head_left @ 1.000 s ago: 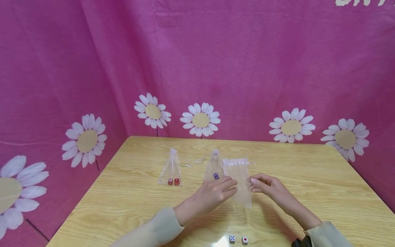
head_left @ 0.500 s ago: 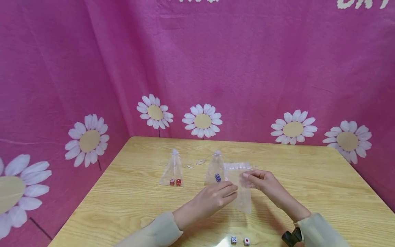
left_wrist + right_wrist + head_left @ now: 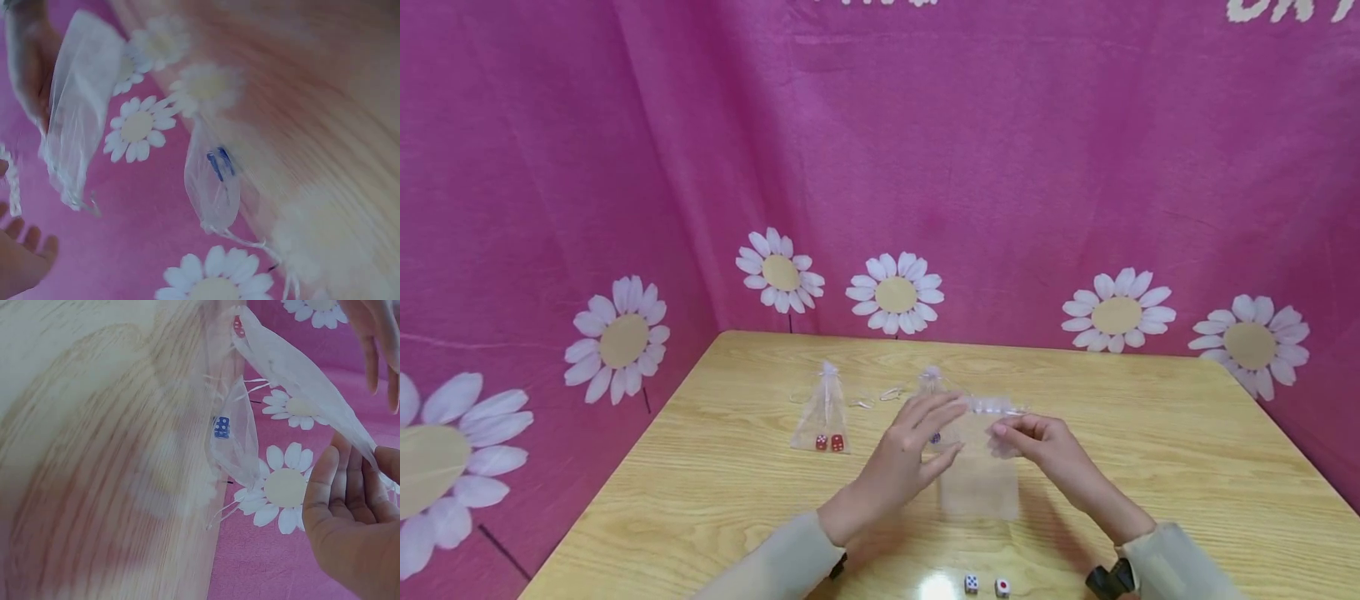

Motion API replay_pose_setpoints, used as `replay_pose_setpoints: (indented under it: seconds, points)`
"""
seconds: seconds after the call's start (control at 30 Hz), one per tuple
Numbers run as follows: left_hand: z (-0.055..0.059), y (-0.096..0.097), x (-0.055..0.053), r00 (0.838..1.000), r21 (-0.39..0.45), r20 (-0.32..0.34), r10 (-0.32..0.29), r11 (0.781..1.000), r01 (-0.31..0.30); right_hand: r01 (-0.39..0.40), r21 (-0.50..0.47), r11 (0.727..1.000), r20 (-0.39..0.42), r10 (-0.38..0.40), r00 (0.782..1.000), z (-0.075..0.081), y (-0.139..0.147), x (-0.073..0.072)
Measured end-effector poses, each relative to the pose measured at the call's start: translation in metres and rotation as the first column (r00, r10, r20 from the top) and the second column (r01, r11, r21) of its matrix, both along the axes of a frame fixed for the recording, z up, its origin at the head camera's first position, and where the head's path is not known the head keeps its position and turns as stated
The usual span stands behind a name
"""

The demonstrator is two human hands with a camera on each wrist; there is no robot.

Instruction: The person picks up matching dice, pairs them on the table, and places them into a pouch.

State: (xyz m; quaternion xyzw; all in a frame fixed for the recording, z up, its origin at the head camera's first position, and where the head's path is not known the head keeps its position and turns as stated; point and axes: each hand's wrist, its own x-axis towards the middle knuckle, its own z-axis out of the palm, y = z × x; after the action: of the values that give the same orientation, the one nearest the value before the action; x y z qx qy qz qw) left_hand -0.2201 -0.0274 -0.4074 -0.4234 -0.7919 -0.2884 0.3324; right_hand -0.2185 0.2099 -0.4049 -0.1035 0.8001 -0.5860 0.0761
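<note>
My right hand [image 3: 1048,450] pinches the right side of a sheer white organza drawstring bag [image 3: 981,487], which hangs flat above the table near its gathered top. Left of that bag, my left hand [image 3: 906,454] is spread, thumb apart from the fingers, with nothing in its grasp. Behind the left hand lies a second organza bag [image 3: 240,447], holding blue dice [image 3: 222,427]; the head view shows it partly covered by the fingers. A third organza bag [image 3: 822,408], drawn in at the neck, lies farther left with two red dice [image 3: 837,443] inside.
Two white dice [image 3: 972,583] sit near the front of the wooden table [image 3: 700,467]. White drawstrings [image 3: 891,393] trail between the tied bags. A pink cloth [image 3: 985,183] with daisies hangs behind the table and along its left side.
My left hand has let go of the bag's left side, spread its fingers and risen slightly. My right hand has shifted slightly left and up the bag, which now hangs flatter.
</note>
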Motion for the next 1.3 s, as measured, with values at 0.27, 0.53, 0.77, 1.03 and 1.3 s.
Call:
replay_pose_setpoints:
  seconds: [0.27,0.53,0.77,1.03,1.3]
  points:
    - [-0.003,0.005,-0.019,0.679,0.529,0.646,-0.348,0.846,-0.070,-0.002,0.013,1.000,-0.035,0.002,0.999,0.000,-0.004,0.003]
    - [-0.016,0.006,-0.018,0.383,0.541,0.809,-0.446,0.820,-0.187,-0.023,-0.008,1.000,-0.076,0.022,0.997,-0.004,-0.004,0.005]
    - [-0.015,0.000,-0.013,0.406,0.527,0.807,-0.428,0.833,-0.169,-0.046,0.007,0.999,-0.172,0.046,0.984,-0.007,-0.006,0.010]
    - [-0.013,-0.013,-0.010,0.621,0.396,0.740,-0.259,0.914,-0.091,0.004,0.129,0.992,-0.436,0.053,0.898,-0.014,-0.013,0.014]
    - [-0.013,-0.025,0.000,0.893,0.251,0.416,-0.173,0.966,0.071,-0.068,0.194,0.979,-0.622,0.176,0.763,-0.020,-0.016,0.015]
